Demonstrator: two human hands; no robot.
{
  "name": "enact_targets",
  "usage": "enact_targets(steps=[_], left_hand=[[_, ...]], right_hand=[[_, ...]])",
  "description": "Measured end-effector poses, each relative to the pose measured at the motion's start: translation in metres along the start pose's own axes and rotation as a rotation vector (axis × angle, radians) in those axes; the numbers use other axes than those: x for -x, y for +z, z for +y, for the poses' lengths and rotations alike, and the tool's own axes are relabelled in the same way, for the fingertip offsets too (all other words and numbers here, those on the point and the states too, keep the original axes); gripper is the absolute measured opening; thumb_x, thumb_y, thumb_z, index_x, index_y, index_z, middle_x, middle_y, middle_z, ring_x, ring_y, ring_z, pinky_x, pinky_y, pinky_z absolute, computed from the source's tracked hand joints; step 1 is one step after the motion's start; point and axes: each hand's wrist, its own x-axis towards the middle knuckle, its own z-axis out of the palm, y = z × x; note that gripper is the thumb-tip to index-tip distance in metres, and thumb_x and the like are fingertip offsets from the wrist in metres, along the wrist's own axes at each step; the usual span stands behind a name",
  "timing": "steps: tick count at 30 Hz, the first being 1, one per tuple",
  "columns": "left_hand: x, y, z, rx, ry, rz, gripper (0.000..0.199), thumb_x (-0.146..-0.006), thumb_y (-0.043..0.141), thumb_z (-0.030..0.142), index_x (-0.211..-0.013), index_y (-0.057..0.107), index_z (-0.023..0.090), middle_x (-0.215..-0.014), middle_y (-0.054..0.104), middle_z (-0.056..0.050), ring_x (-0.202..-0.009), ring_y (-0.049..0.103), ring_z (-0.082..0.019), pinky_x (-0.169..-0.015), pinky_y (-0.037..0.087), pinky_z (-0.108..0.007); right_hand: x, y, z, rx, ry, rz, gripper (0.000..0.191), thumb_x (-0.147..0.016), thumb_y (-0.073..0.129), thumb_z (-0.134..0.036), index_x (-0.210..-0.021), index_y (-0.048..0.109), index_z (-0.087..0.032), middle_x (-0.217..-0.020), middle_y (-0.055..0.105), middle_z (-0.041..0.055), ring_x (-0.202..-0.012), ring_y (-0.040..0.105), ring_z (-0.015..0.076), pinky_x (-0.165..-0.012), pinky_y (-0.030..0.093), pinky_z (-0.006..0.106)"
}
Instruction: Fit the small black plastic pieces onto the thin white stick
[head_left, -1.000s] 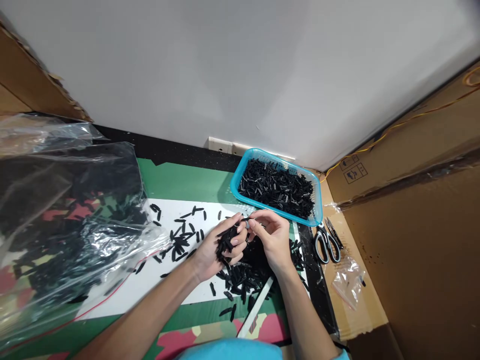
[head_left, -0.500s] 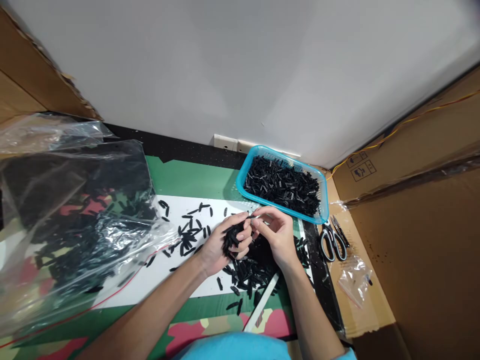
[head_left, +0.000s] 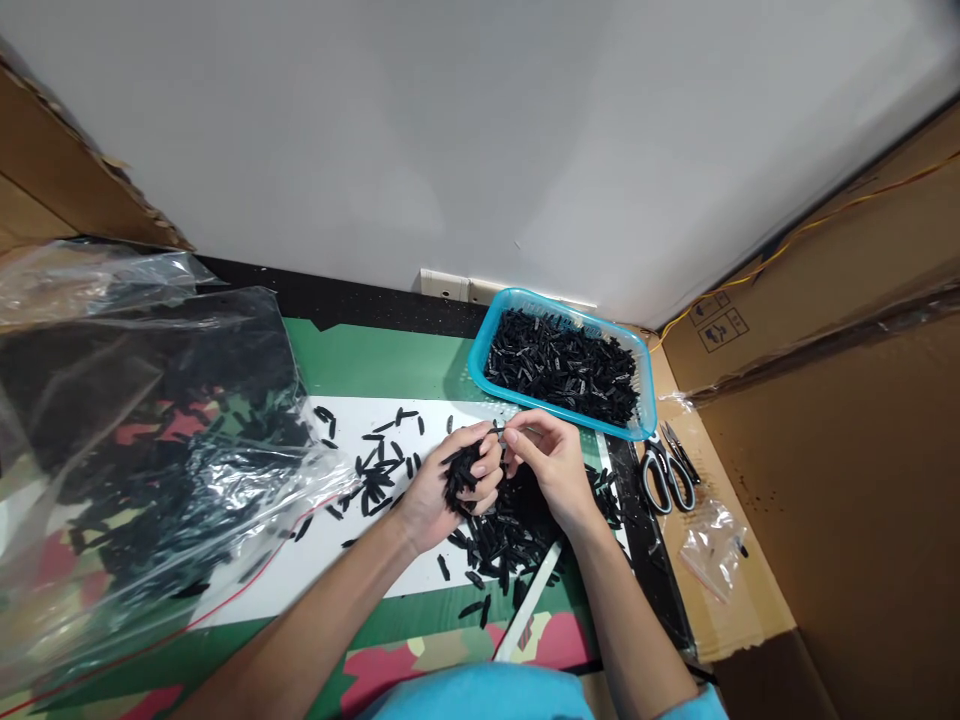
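Note:
My left hand (head_left: 442, 490) is closed around a bunch of small black strips (head_left: 463, 474). Close beside it on the right, my right hand (head_left: 553, 460) pinches the end of one thin black piece (head_left: 498, 430) between thumb and forefinger, just above the fingers of my left hand. A loose pile of black strips (head_left: 499, 545) lies under and in front of my hands. More strips (head_left: 377, 478) are scattered on the white sheet (head_left: 300, 570) to the left. Behind my hands, a blue basket (head_left: 474, 352) holds a heap of the same black strips.
A clear plastic bag (head_left: 150, 450) with black pieces covers the left side. On the right lie scissors (head_left: 667, 478), tweezers-like tools (head_left: 681, 455) and a small clear bag (head_left: 714, 550). A white strip (head_left: 529, 605) points toward me. Cardboard (head_left: 862, 430) stands at the right.
The view has shifted slightly. My right thumb and forefinger have moved slightly at the tip of the thin black piece; my left hand still holds its bunch.

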Motion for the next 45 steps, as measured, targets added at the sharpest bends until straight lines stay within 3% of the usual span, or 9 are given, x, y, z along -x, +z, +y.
enact_targets(steps=[7,13,16,19,24,27,29,37,45], left_hand=[[-0.001,-0.001,0.001,0.013,-0.009,-0.017,0.032,-0.103,0.052,0.031,-0.074,0.051,0.017,-0.06,0.039,0.007,-0.042,0.022,-0.005,-0.038,0.027,-0.019],[-0.002,-0.003,-0.001,0.055,0.008,-0.071,0.028,-0.103,0.052,0.029,-0.078,0.052,0.016,-0.063,0.038,0.006,-0.043,0.021,-0.005,-0.038,0.022,-0.018],[0.001,-0.003,0.002,0.121,0.028,-0.073,0.028,-0.103,0.052,0.026,-0.077,0.051,0.016,-0.063,0.036,0.007,-0.043,0.021,-0.004,-0.039,0.02,-0.019],[0.005,-0.003,0.009,0.166,0.081,-0.07,0.029,-0.103,0.05,0.023,-0.076,0.05,0.015,-0.063,0.035,0.007,-0.043,0.022,-0.004,-0.039,0.02,-0.019],[0.011,-0.007,0.024,0.238,0.181,-0.057,0.026,-0.103,0.05,0.022,-0.078,0.05,0.015,-0.063,0.034,0.008,-0.042,0.026,-0.003,-0.039,0.018,-0.019],[0.012,-0.01,0.028,0.264,0.217,-0.036,0.025,-0.103,0.051,0.021,-0.079,0.049,0.016,-0.064,0.035,0.008,-0.042,0.028,-0.003,-0.039,0.02,-0.019],[0.011,-0.01,0.027,0.274,0.224,-0.032,0.025,-0.103,0.052,0.021,-0.079,0.049,0.016,-0.063,0.035,0.008,-0.041,0.029,-0.003,-0.038,0.021,-0.018],[0.01,-0.011,0.026,0.291,0.222,-0.02,0.025,-0.104,0.048,0.019,-0.078,0.048,0.017,-0.063,0.037,0.008,-0.04,0.029,-0.004,-0.037,0.023,-0.019],[0.009,-0.006,0.027,0.133,0.182,0.001,0.027,-0.102,0.052,0.024,-0.076,0.049,0.017,-0.063,0.038,0.007,-0.041,0.027,-0.004,-0.038,0.028,-0.017]], right_hand=[[0.006,0.003,-0.001,0.243,-0.164,0.057,0.016,-0.095,0.071,-0.034,-0.091,0.067,-0.019,-0.077,0.065,-0.0003,-0.064,0.061,0.0136,-0.057,0.051,0.026],[0.006,-0.008,-0.008,0.82,-0.686,0.388,0.008,-0.1,0.06,-0.021,-0.096,0.066,-0.019,-0.085,0.067,0.0031,-0.074,0.063,0.0158,-0.071,0.052,0.03],[-0.006,-0.019,-0.02,0.939,-0.716,0.579,0.008,-0.101,0.061,-0.023,-0.102,0.067,-0.018,-0.09,0.069,0.0052,-0.08,0.064,0.0183,-0.076,0.052,0.033],[-0.009,-0.025,-0.029,1.044,-0.696,0.487,0.017,-0.101,0.061,-0.025,-0.113,0.068,-0.018,-0.097,0.072,0.0074,-0.085,0.064,0.0201,-0.081,0.051,0.036],[0.017,-0.009,-0.016,0.825,-0.583,0.081,0.01,-0.099,0.063,-0.023,-0.091,0.069,-0.021,-0.071,0.063,-0.0007,-0.056,0.05,0.0129,-0.055,0.04,0.028],[0.03,0.006,-0.001,0.806,-0.536,-0.216,0.012,-0.096,0.068,-0.027,-0.107,0.069,-0.022,-0.076,0.068,0.0011,-0.058,0.053,0.0148,-0.056,0.042,0.03],[0.032,0.014,0.006,0.821,-0.52,-0.288,0.016,-0.098,0.066,-0.026,-0.113,0.068,-0.022,-0.082,0.071,0.0028,-0.06,0.057,0.0155,-0.059,0.044,0.03],[0.033,0.014,0.009,0.817,-0.545,-0.241,0.011,-0.1,0.063,-0.021,-0.107,0.07,-0.022,-0.074,0.065,0.0016,-0.059,0.055,0.0151,-0.057,0.042,0.029],[0.03,0.007,0.002,0.7,-0.541,-0.014,0.007,-0.097,0.067,-0.021,-0.102,0.072,-0.022,-0.074,0.062,0.0006,-0.058,0.051,0.0143,-0.056,0.041,0.03]])
